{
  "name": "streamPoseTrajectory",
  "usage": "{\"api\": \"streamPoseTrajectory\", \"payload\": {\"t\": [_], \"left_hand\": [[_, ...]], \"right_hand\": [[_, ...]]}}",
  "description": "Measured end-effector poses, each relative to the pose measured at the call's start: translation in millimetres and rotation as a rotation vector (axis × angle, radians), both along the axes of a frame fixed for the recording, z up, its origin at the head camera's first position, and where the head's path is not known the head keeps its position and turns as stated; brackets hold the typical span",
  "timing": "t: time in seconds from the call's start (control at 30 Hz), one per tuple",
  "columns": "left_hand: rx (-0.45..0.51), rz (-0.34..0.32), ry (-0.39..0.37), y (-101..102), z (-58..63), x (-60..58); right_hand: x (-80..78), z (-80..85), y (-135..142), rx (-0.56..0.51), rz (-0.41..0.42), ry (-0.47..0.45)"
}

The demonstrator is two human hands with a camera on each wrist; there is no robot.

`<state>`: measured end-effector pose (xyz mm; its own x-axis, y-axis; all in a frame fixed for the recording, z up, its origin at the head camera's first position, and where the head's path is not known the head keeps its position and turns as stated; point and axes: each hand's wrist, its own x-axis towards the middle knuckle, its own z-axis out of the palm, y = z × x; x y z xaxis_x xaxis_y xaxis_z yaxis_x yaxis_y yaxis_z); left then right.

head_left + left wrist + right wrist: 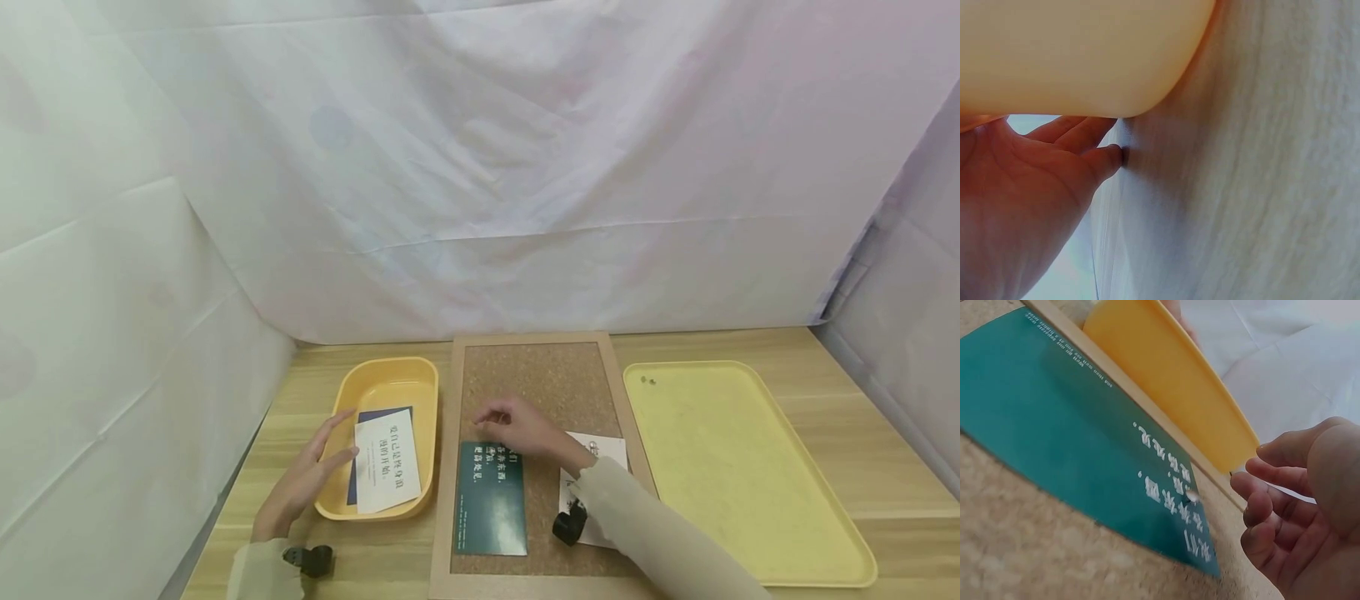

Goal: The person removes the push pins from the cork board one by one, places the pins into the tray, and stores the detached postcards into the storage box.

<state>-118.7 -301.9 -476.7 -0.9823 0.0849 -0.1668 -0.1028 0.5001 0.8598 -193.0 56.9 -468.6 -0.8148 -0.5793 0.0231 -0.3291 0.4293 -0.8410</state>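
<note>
My left hand (307,475) is at the left side of a yellow plastic basin (433,417), its fingers spread and its thumb over the rim. In the basin lies a white printed card (386,467) on top of a dark blue one (352,487). A green card (491,517) lies on a wood-framed cork board (540,375), with a small shiny tack (1191,496) near its top edge. Just above that edge is my right hand (517,425), fingers curled and thumb near the index finger; I cannot tell whether a tiny thing sits between them.
Partly hidden by my right forearm, a white card (611,450) lies on the board's right side. To the right is a yellow tray (742,475) with two small tacks (648,381) in its far left corner. White curtains (480,167) enclose the wooden table (375,562).
</note>
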Motion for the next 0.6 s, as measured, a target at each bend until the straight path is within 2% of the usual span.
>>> {"api": "streamPoseTrajectory", "payload": {"t": [0.17,0.4,0.6], "left_hand": [[0.005,-0.004,0.000,1,1.4,0.7],[-0.009,-0.007,0.004,1,1.4,-0.2],[-0.018,-0.005,-0.002,0,2.2,-1.4]], "right_hand": [[4.5,-5.6,9,-0.002,-0.001,-0.005],[10.7,-15.0,20,0.048,-0.015,-0.033],[11.5,-19.1,24,0.014,-0.002,-0.065]]}}
